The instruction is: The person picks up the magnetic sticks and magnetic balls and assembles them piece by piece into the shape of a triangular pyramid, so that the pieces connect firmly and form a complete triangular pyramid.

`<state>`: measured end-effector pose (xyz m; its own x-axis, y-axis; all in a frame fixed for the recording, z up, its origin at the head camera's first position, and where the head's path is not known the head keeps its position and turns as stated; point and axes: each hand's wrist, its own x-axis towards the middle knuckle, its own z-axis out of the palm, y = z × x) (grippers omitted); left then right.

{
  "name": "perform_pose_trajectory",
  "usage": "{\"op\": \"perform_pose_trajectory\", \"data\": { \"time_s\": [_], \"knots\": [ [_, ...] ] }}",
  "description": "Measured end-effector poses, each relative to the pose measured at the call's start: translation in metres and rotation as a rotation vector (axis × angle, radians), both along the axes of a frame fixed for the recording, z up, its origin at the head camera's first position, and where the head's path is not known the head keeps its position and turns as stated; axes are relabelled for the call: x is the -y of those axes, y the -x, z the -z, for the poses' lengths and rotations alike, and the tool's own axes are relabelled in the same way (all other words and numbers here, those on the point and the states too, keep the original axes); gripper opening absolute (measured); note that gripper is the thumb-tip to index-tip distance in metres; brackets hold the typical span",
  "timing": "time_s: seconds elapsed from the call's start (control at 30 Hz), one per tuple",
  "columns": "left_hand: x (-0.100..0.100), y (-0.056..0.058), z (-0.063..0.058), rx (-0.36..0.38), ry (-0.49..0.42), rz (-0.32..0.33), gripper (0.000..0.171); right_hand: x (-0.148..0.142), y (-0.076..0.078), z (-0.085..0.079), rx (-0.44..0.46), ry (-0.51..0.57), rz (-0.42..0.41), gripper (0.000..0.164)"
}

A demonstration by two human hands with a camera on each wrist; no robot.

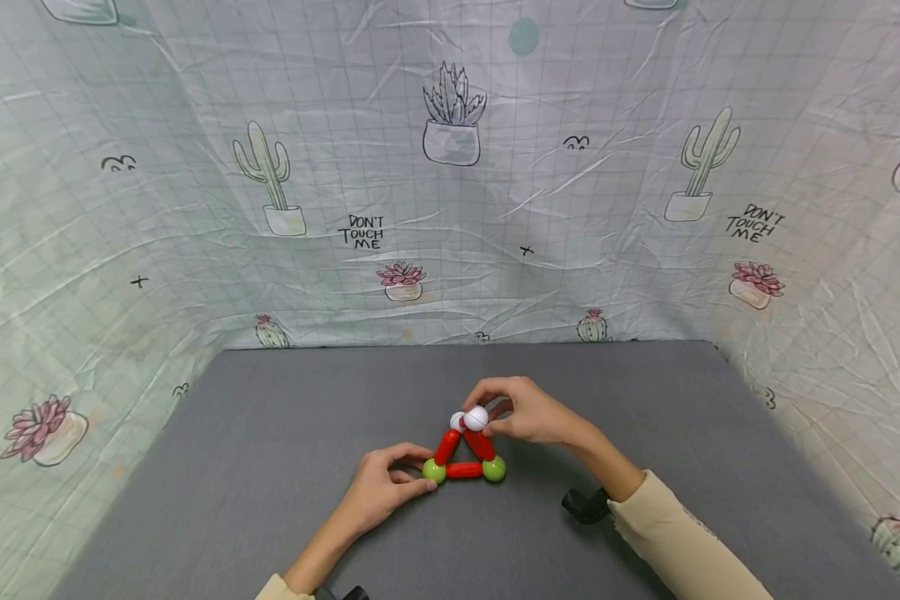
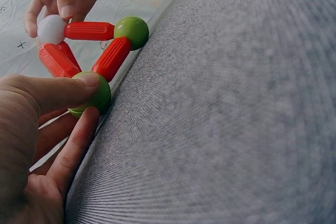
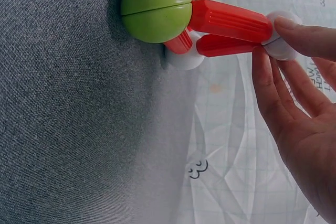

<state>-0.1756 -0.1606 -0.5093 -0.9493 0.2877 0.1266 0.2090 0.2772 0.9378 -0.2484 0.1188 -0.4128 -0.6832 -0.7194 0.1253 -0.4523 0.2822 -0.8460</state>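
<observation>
A toy frame of red rods and balls stands on the grey table. My left hand [image 1: 382,486] pinches its left green ball [image 2: 93,97] between thumb and fingers. The right green ball [image 1: 494,468] rests on the table, joined to the left one by a red rod [image 1: 464,470]. At the top, my right hand [image 1: 531,410] pinches a white ball [image 3: 281,36] where a slanted red rod [image 3: 231,18] meets it. Another rod runs from this ball to a lower white ball [image 3: 185,55] behind. A leaning rod [image 1: 446,447] at the left shows a free end in the right wrist view.
Grey cloth covers the table [image 1: 292,417]. A wrinkled sheet [image 1: 495,208] printed with cacti hangs around the back and sides. A black wrist device [image 1: 587,505] sits by the right sleeve [image 1: 675,533].
</observation>
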Motion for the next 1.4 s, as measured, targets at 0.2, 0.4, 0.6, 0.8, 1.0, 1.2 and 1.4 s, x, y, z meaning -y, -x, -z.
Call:
{"op": "perform_pose_trajectory", "data": {
  "time_s": [0.2,0.4,0.6,0.8,1.0,1.2,1.4],
  "knots": [
    [0.000,0.000,-0.001,-0.002,-0.005,0.008,0.038,0.002,-0.002,-0.001,-0.031,0.002,-0.019,0.035],
    [0.001,0.000,-0.002,0.003,0.002,0.012,0.038,0.006,-0.003,0.002,-0.055,0.004,-0.044,0.034],
    [0.000,0.000,-0.001,0.016,0.000,0.014,0.038,0.012,-0.005,0.001,-0.071,-0.009,-0.067,0.035],
    [0.001,0.000,-0.001,0.027,0.000,0.017,0.038,0.014,-0.005,0.001,-0.075,-0.024,-0.077,0.034],
    [0.001,0.000,-0.001,0.014,0.000,0.023,0.038,0.015,-0.004,0.003,-0.101,-0.079,-0.125,0.034],
    [0.001,0.000,-0.001,0.004,-0.004,0.028,0.038,0.022,-0.006,0.003,-0.146,-0.181,-0.139,0.031],
    [0.001,0.000,-0.002,0.023,0.001,0.027,0.038,0.028,-0.006,0.003,-0.179,-0.238,-0.132,0.021]
  ]
}}
